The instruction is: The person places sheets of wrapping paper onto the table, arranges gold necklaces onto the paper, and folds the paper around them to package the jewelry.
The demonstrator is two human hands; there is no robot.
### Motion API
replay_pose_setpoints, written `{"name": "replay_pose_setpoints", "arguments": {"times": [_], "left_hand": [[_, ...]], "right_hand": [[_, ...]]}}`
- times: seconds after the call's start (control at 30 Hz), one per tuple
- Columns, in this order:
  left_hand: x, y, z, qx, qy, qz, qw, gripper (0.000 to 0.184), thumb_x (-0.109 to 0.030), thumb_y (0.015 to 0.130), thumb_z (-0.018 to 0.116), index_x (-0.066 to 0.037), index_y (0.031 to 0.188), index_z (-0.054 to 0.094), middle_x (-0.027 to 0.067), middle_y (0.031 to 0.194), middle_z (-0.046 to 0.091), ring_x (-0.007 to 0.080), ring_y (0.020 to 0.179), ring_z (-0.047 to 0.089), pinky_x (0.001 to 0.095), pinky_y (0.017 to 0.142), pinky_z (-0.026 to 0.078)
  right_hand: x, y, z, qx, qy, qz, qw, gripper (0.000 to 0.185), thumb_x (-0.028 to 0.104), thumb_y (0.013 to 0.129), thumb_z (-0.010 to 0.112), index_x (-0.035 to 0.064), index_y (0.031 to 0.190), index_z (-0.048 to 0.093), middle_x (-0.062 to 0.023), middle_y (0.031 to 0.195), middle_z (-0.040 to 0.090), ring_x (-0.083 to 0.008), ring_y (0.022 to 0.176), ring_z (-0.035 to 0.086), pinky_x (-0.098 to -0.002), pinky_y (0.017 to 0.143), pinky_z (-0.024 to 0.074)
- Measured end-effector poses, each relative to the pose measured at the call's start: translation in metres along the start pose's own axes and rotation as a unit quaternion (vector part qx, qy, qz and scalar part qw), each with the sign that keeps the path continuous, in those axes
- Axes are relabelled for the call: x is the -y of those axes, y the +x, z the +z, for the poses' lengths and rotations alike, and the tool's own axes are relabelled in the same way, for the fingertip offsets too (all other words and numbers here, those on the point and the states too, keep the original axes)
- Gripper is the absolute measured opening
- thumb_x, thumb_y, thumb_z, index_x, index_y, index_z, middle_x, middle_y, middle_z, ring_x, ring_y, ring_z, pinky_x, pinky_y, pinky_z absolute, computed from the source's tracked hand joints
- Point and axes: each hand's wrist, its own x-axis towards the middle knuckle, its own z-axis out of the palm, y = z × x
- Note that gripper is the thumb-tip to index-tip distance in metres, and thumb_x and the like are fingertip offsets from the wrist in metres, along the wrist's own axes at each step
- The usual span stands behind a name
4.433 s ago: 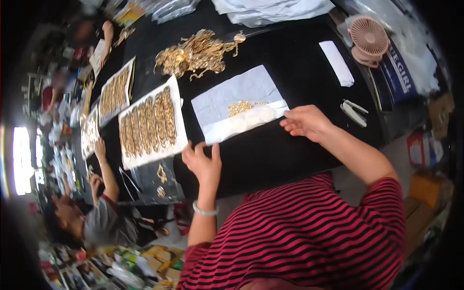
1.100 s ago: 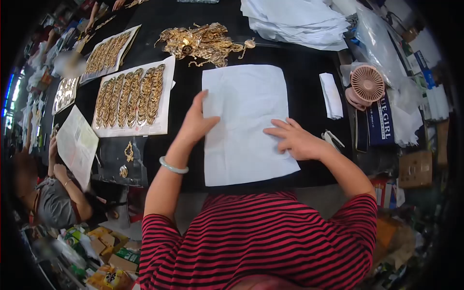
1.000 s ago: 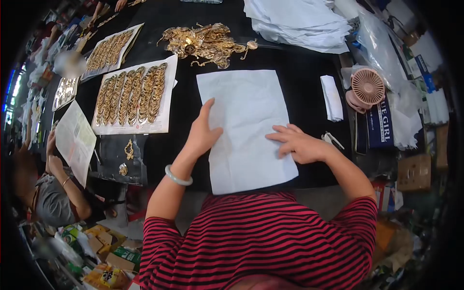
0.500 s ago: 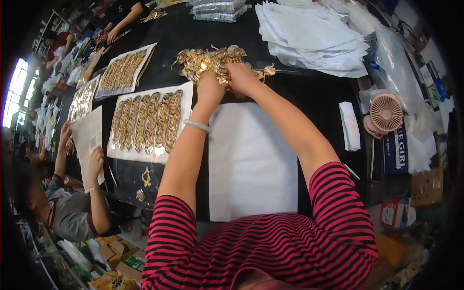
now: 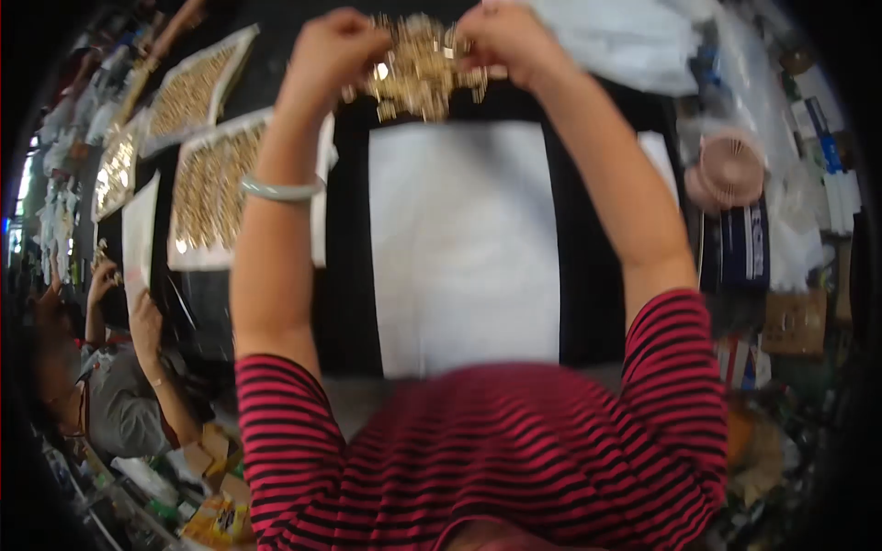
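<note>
At the far side of the black table, a heap of gold-coloured chain jewellery (image 5: 418,73) lies between my two hands, smeared by motion. My left hand (image 5: 338,50), with a pale bangle (image 5: 280,190) on its wrist, is at the heap's left edge with thumb and fingers pinched together. On the right edge, my right hand (image 5: 507,39) is likewise closed, fingertips against the gold pieces. Blur hides what either pinch holds. Nearer to me, a white sheet (image 5: 464,248) lies flat between my forearms.
Cards with rows of gold chains (image 5: 216,197) lie on the left. Beside them a co-worker (image 5: 129,404) holds up a pale card (image 5: 140,230). White sheets (image 5: 634,46) are stacked at the back right, and a pink fan (image 5: 728,170) stands at the right edge.
My hands, close together in the gold heap before, have moved apart to its left and right sides. The view has shifted, so the heap and white sheet appear higher up.
</note>
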Motion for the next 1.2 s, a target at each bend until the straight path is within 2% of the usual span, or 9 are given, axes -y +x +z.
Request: {"name": "replay_pose_setpoints", "arguments": {"times": [0.13,0.2,0.5,0.6,0.73,0.8,0.93,1.07,1.2], "left_hand": [[0.015,-0.099,0.044,-0.009,0.148,0.063,0.987,0.025,-0.021,0.079,0.071,-0.004,0.098,0.068,0.0063,0.064,0.063,0.016,0.058,0.061,0.0311,0.054,0.047],[0.03,-0.157,0.068,-0.004,0.235,0.009,0.972,0.031,-0.025,0.079,0.073,-0.007,0.104,0.068,0.009,0.066,0.064,0.0198,0.058,0.062,0.0327,0.056,0.048],[0.043,-0.296,0.108,0.03,0.133,-0.135,0.981,0.028,-0.022,0.084,0.07,-0.003,0.104,0.066,0.0117,0.063,0.063,0.026,0.057,0.063,0.0342,0.055,0.049],[0.036,-0.311,0.111,0.067,0.16,-0.125,0.977,0.025,-0.014,0.082,0.073,-0.004,0.104,0.068,0.0063,0.068,0.059,0.0098,0.061,0.055,0.0272,0.056,0.046],[0.023,-0.301,0.094,0.1,0.366,0.092,0.921,0.027,-0.014,0.079,0.074,-0.005,0.104,0.068,0.0122,0.084,0.062,0.0222,0.074,0.061,0.0342,0.063,0.05],[0.021,-0.262,0.079,0.043,0.376,0.086,0.922,0.027,-0.016,0.077,0.074,-0.005,0.101,0.069,0.0178,0.101,0.058,0.0359,0.094,0.057,0.0434,0.08,0.05],[0.048,-0.119,0.063,-0.048,0.279,0.155,0.947,0.019,-0.016,0.081,0.068,-0.003,0.094,0.069,0.0174,0.095,0.064,0.0385,0.091,0.061,0.0447,0.081,0.05],[0.09,-0.027,0.08,-0.071,0.414,0.088,0.903,0.015,-0.017,0.081,0.063,-0.003,0.079,0.066,0.02,0.084,0.066,0.0394,0.081,0.065,0.047,0.072,0.052],[0.106,-0.003,0.078,-0.06,0.483,0.131,0.864,0.014,-0.015,0.08,0.061,-0.003,0.077,0.066,0.0193,0.084,0.068,0.0377,0.076,0.066,0.0466,0.069,0.053]], "right_hand": [[-0.072,-0.102,0.004,-0.016,-0.084,-0.032,0.996,0.009,0.003,0.081,0.066,0.0001,0.088,0.061,-0.007,0.073,0.063,-0.0131,0.061,0.065,-0.0257,0.052,0.0535],[-0.082,-0.161,0.014,-0.04,-0.144,-0.011,0.989,0.007,0.004,0.081,0.066,-0.0008,0.084,0.061,-0.0057,0.07,0.062,-0.0112,0.061,0.064,-0.0247,0.05,0.0513],[-0.155,-0.298,0.026,-0.038,-0.17,0.009,0.985,0.008,0.006,0.082,0.066,-0.0006,0.082,0.061,-0.006,0.071,0.063,-0.0118,0.059,0.062,-0.0257,0.053,0.0486],[-0.145,-0.31,0.029,0.007,-0.25,-0.036,0.968,0.01,0.008,0.081,0.067,-0.0004,0.081,0.062,-0.0087,0.074,0.064,-0.0148,0.063,0.063,-0.0282,0.058,0.0491],[-0.128,-0.279,0.013,0.046,-0.378,-0.152,0.912,0.014,0.015,0.08,0.066,0.0016,0.08,0.065,-0.0139,0.076,0.065,-0.0264,0.069,0.063,-0.0363,0.063,0.0494],[-0.109,-0.229,0.004,0.006,-0.366,-0.196,0.91,0.017,0.019,0.08,0.063,0.0029,0.08,0.067,-0.0165,0.077,0.065,-0.0343,0.071,0.063,-0.0421,0.064,0.0497],[-0.082,-0.098,0.011,-0.023,-0.351,-0.227,0.908,0.014,0.014,0.081,0.064,0.0007,0.086,0.067,-0.016,0.082,0.067,-0.031,0.075,0.065,-0.0386,0.067,0.051],[-0.104,-0.007,0.04,-0.049,-0.518,-0.159,0.839,0.021,0.019,0.078,0.066,0.0007,0.087,0.071,-0.0215,0.093,0.068,-0.0399,0.09,0.066,-0.0466,0.083,0.0531],[-0.111,0.005,0.048,-0.035,-0.558,-0.189,0.807,0.026,0.021,0.073,0.07,0.0008,0.089,0.071,-0.0221,0.096,0.068,-0.0394,0.088,0.066,-0.0461,0.08,0.0541]]}}
